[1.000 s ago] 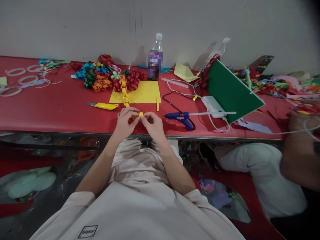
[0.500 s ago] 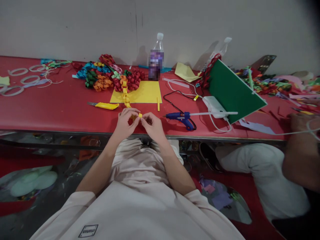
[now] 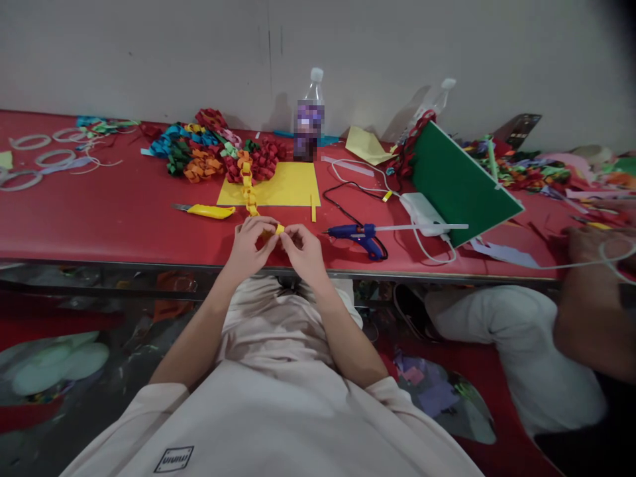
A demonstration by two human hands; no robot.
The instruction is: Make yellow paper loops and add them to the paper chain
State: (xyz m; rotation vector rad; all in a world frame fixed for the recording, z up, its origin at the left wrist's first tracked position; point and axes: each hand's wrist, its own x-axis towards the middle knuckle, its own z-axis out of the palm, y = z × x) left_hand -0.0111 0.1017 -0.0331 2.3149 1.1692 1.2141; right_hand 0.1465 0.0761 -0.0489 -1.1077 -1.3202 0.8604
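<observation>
Both hands pinch a small yellow paper loop (image 3: 280,229) at the near side of the red table. My left hand (image 3: 252,244) is closed on its left side, my right hand (image 3: 302,248) on its right side. From behind my left fingers a yellow paper chain (image 3: 249,192) runs back across a yellow sheet (image 3: 291,182) towards a heap of coloured paper chains (image 3: 209,149). The join between loop and chain is hidden by my fingers. A loose yellow paper strip (image 3: 313,208) lies at the sheet's front right edge.
Left of my hands lies a yellow utility knife (image 3: 211,211); to the right, a blue glue gun (image 3: 354,232) with its stick and cords. A green board (image 3: 460,179) leans over a white power strip (image 3: 424,213). A bottle (image 3: 309,126) stands behind. A co-worker's arm (image 3: 591,298) is at right.
The yellow loop has tilted slightly between my fingertips, and both hands keep their pinch. The whole view has shifted a little; the chain and tools stay where they lay.
</observation>
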